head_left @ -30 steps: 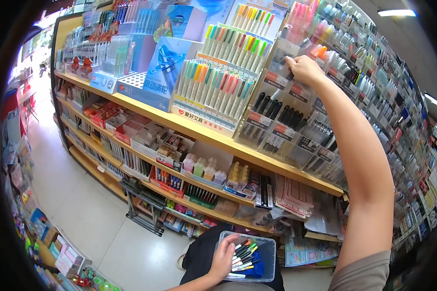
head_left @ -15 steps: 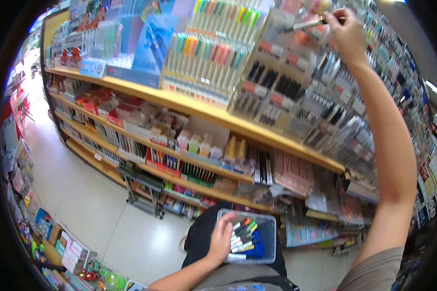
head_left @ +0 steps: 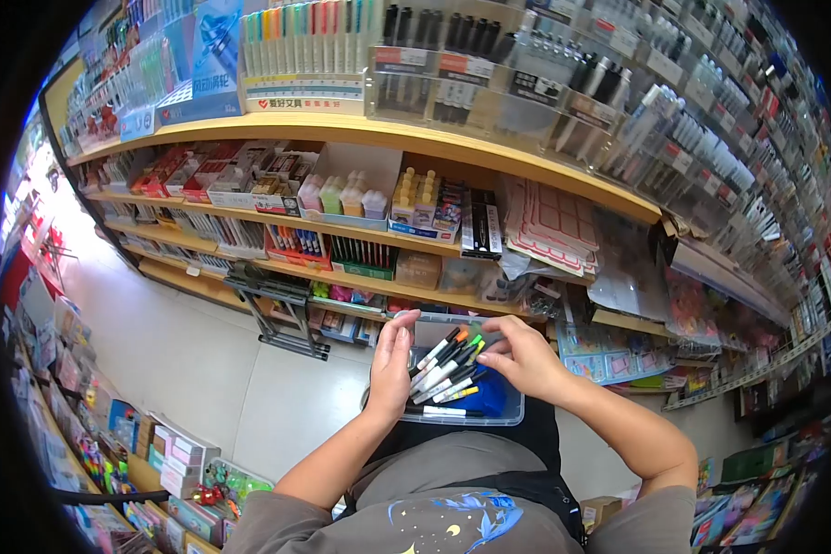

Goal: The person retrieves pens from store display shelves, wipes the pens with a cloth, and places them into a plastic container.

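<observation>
A clear plastic box (head_left: 515, 413) rests on my lap, holding several markers (head_left: 449, 365) with white barrels and mostly black caps; a few caps are orange, green or yellow. Something blue (head_left: 494, 395) lies beside the markers. My left hand (head_left: 394, 367) grips the box along its left side, fingers pointing up past the rim. Over the right part of the box is my right hand (head_left: 524, 358), its bent thumb and fingers apart at the green and yellow marker caps. I see no marker clearly held in it.
Wooden shelves (head_left: 342, 132) ahead carry a clear acrylic pen rack (head_left: 489, 88), a highlighter display (head_left: 305, 69) and boxed stationery. A folding black stool (head_left: 277, 300) stands on the tiled floor (head_left: 258, 397). More goods (head_left: 185, 462) crowd the lower left.
My right hand has come down from the pen rack, where it held a pen, to the markers in the box. The view has tilted downward. My left hand stays at the box.
</observation>
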Demonstrator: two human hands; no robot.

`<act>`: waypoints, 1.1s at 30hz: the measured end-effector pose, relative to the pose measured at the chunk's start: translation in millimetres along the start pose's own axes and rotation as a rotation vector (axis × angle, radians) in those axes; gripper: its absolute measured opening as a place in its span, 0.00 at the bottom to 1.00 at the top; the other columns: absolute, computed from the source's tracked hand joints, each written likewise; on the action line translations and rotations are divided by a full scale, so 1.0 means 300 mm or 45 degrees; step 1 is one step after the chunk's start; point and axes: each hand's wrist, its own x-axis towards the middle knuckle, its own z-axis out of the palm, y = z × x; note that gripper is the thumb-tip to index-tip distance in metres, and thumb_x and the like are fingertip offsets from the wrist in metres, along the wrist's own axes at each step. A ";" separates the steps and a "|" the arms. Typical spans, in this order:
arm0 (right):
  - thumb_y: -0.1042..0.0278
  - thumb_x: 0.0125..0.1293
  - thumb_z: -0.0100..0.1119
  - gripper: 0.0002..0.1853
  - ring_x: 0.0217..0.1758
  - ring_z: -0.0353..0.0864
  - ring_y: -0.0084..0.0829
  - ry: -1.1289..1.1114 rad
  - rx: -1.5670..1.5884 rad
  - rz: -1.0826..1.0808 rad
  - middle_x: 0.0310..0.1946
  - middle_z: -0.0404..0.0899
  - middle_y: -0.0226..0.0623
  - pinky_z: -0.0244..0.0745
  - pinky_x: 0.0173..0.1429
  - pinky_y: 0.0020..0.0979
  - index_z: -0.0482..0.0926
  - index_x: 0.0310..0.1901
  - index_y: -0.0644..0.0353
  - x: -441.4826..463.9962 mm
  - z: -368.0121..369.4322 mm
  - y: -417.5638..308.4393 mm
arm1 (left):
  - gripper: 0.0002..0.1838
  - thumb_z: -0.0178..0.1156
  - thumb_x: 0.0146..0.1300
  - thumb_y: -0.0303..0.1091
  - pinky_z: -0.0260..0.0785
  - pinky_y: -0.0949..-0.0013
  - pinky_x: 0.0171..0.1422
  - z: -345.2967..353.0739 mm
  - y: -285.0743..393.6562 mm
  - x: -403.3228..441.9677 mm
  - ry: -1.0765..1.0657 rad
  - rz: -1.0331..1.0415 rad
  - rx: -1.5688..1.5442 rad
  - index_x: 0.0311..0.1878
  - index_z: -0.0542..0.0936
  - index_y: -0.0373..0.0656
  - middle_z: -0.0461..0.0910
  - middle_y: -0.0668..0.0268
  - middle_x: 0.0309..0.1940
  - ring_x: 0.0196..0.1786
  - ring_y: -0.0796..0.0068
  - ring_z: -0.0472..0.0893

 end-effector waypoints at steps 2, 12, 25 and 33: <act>0.62 0.52 0.63 0.16 0.44 0.75 0.34 -0.228 -0.494 -0.022 0.32 0.74 0.41 0.70 0.50 0.32 0.75 0.36 0.66 -0.036 -0.025 -0.016 | 0.17 0.39 0.69 0.41 0.52 0.69 0.64 0.010 0.001 -0.005 -0.025 -0.019 0.067 0.53 0.68 0.40 0.67 0.64 0.56 0.61 0.74 0.63; 0.61 0.49 0.57 0.11 0.38 0.75 0.40 -0.232 -0.758 -0.041 0.26 0.76 0.42 0.56 0.57 0.47 0.77 0.23 0.61 -0.162 0.026 0.111 | 0.12 0.47 0.66 0.35 0.67 0.75 0.46 0.048 0.000 -0.036 -0.819 -0.397 0.455 0.43 0.74 0.36 0.77 0.65 0.37 0.40 0.78 0.75; 0.73 0.60 0.47 0.01 0.30 0.73 0.17 0.246 1.221 0.205 0.27 0.72 0.25 0.68 0.36 0.19 0.69 0.34 0.56 -0.172 -0.293 -0.109 | 0.15 0.51 0.63 0.38 0.68 0.69 0.45 0.077 0.017 -0.079 -0.933 -0.288 0.782 0.44 0.73 0.35 0.79 0.56 0.33 0.39 0.68 0.78; 0.72 0.61 0.45 0.09 0.45 0.76 0.27 0.365 1.498 -0.221 0.40 0.74 0.34 0.73 0.51 0.31 0.69 0.43 0.59 -0.125 -0.353 -0.278 | 0.16 0.53 0.63 0.39 0.68 0.70 0.47 0.089 0.013 -0.099 -0.960 -0.281 0.823 0.46 0.74 0.36 0.79 0.57 0.37 0.41 0.70 0.77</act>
